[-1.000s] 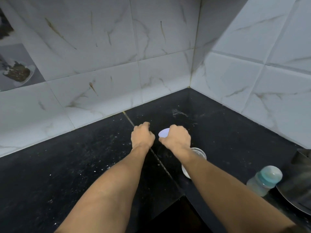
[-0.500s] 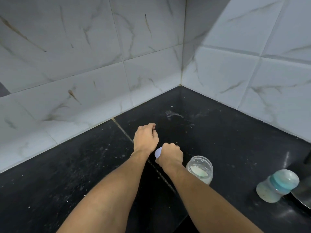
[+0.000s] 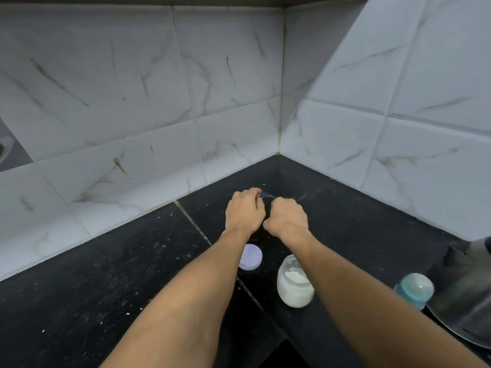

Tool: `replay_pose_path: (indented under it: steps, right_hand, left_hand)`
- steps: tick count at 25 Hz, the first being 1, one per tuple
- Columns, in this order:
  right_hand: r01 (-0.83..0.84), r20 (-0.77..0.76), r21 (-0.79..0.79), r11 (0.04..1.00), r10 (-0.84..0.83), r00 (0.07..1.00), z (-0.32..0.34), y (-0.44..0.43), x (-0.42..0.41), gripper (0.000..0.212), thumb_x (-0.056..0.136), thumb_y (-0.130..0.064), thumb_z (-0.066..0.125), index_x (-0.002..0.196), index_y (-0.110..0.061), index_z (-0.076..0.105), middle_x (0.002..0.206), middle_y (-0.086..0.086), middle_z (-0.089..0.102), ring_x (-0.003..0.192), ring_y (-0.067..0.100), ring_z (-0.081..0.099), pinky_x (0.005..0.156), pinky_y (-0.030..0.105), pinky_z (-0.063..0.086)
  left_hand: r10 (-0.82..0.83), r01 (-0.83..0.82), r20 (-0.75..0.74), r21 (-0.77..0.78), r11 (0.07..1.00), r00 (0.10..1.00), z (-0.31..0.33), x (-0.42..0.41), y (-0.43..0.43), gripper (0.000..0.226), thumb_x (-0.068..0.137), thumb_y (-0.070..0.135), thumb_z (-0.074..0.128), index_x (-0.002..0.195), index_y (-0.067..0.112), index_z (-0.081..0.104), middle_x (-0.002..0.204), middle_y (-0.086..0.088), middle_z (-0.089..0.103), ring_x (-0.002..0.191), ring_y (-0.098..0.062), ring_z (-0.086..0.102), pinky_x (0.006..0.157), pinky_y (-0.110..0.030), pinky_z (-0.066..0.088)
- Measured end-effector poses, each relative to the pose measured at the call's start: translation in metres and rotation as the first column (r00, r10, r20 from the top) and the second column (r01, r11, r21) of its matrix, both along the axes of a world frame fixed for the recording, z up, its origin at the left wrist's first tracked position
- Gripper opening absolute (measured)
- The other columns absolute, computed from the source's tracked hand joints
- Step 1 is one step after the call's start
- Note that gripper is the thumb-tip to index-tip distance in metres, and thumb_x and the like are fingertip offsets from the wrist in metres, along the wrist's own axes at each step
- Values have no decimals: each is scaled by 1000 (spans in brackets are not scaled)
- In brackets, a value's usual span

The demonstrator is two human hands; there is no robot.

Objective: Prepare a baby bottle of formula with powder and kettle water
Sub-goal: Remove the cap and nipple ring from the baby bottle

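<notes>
No longer holding the lavender lid [image 3: 251,257] in the right grip [image 3: 288,219]: clutched there half a second back, now flat on the black tabletop [image 3: 93,301], partly under the left forearm and near the open powder jar [image 3: 293,285]. Reaching further toward the tiled corner with both arms, left grip [image 3: 244,211] and right grip almost touching, knuckles up. Fingers of both curled under and seen only from the back, so cannot tell whether closed on something or on nothing. Jar upright, uncapped, white powder inside, upper right side covered by the right forearm. Baby bottle [image 3: 414,289] with teal cap near the right edge, well apart from the jar, just beside the kettle [image 3: 462,301]; blurred, tilt hard to judge. Kettle cut off by the frame edge, smeared, shape hard to make out.
</notes>
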State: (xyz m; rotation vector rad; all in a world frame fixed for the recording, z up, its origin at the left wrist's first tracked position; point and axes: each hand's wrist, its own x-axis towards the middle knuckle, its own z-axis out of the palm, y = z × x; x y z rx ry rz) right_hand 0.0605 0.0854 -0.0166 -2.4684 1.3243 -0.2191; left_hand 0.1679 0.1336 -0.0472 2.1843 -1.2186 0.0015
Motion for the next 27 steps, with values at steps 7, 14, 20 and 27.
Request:
replay_pose_path:
  steps: [7,14,20,27]
  right_hand:
    - [114,8,-118,986,-114,993,36,-31,-136,23,87,-21,64,108,-13,70,108,11,70,103,33,67,78,38,54]
    - [115,-111,-92,989,-125,986,29,-42,-247,25,84,-22,66,109,-16,68,107,9,70,97,30,65,76,36,53]
    - [35,-292,71,997,-13,956,9,-45,-285,40,81,-30,74,118,-19,67,113,7,67,93,26,64,76,33,56]
    - [-35,-308,42,999,46,950,-14,-44,-289,40,81,-25,75,120,-19,69,108,8,68,99,29,69,74,34,54]
  left_hand:
    - [-199,199,14,18,980,980,28,-125,-39,42,101,12,48,140,17,63,133,-2,69,127,-27,54,104,-44,49]
    - [-310,318,-80,144,937,947,11,-231,-51,48,93,6,50,137,19,63,130,-1,70,123,-27,60,102,-41,50]
    - [-314,366,-224,246,898,923,-13,-267,-48,58,90,4,53,144,22,58,135,0,67,124,-24,61,105,-39,50]
    - [-331,436,-333,321,840,883,-27,-271,-43,68,81,10,69,146,21,55,133,0,67,122,-22,63,105,-40,52]
